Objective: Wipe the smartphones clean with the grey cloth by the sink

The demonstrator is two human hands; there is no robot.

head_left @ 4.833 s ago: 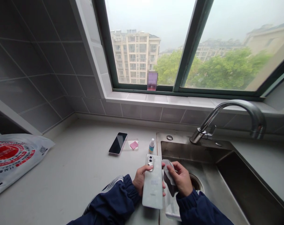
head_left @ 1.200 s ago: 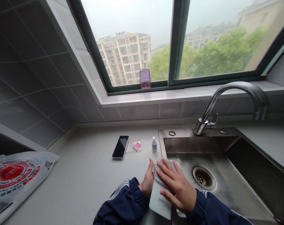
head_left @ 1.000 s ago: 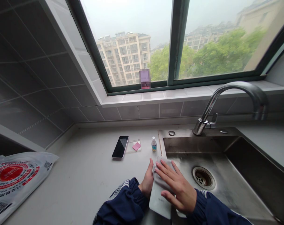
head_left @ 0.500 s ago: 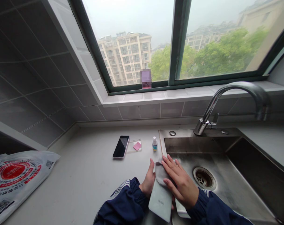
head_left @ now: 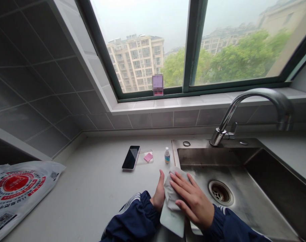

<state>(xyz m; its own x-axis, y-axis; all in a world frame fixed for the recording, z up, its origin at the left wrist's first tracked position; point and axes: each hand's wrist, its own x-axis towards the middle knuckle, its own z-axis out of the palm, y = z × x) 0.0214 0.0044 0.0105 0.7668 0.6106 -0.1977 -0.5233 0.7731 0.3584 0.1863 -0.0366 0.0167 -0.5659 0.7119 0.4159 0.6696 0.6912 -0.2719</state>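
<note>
A pale green smartphone [head_left: 171, 221], back side up, rests in my left hand [head_left: 158, 193] near the sink's left edge. The left thumb points up along its side, and the other fingers are hidden beneath it. My right hand [head_left: 193, 198] lies over a greyish-white cloth [head_left: 171, 195], pressing it flat against the phone's back. The cloth covers the phone's upper part, while the lower end shows bare.
A black-screened phone [head_left: 131, 158] lies on the counter beside a clear case [head_left: 144, 161] with a pink slip [head_left: 148, 157]. A small white bottle [head_left: 167, 155] stands near the steel sink [head_left: 246, 198]. The faucet [head_left: 228, 114] arches behind; a plastic bag [head_left: 22, 191] sits left.
My right hand and the cloth have slid slightly down the phone's back. The cloth now covers more of it, including the lettering. My left hand stays nearly in place.
</note>
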